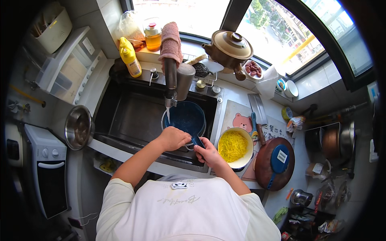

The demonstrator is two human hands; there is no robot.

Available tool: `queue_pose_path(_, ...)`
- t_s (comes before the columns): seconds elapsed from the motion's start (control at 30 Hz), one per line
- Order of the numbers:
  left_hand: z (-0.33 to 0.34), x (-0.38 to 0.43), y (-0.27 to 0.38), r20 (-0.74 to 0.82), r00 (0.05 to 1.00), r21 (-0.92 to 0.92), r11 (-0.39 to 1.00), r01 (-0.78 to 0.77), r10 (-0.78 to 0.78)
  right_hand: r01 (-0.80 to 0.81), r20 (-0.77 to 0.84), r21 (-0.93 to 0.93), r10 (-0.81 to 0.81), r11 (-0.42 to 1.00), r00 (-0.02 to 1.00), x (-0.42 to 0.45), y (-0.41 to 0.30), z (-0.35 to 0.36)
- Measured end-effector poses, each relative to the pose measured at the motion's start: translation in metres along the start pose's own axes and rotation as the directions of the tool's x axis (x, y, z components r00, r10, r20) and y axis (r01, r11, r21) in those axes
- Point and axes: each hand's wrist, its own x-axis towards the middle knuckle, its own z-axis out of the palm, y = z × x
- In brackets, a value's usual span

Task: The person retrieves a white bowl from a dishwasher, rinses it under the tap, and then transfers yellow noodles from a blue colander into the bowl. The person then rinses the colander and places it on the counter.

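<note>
Water runs from the faucet [170,98] into a dark blue round vessel with a long handle [185,116], which sits in a metal-rimmed pot or bowl in the sink. My right hand [209,153] is closed around the vessel's handle. My left hand [174,138] lies at the near rim beside the handle; whether its fingers grip anything cannot be told. On the counter to the right of the sink, a cream pot [250,153] holds yellow shreds [232,145].
A cleaver [257,110] and a blue-handled peeler [253,120] lie on the printed board [233,108]. A round brown lid or pan [262,177] is near them. A steel bowl [90,126] stands left of the sink [132,105]; a clay pot [229,51] stands by the window.
</note>
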Motion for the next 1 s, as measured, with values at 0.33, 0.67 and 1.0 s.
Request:
queue_pose_path(0.33,0.034,0.044,-0.026,-0.218,0.869,-0.366,0.863,0.349,-0.444,-0.030,0.130,-0.131,0.047,0.991,0.990,-0.003,0.004,0.014)
queue_pose_path(0.67,-0.011,0.015,0.013,0.358,0.915,-0.128,0.961,0.244,-0.185,-0.045,0.005,0.020,0.045,0.999,0.999,-0.005,0.001,-0.003)
queue_pose_path(1.0,0.030,0.044,-0.018,-0.080,0.873,-0.155,0.872,0.465,-0.480,-0.062,0.108,-0.096,0.072,0.993,0.991,-0.005,0.010,0.015)
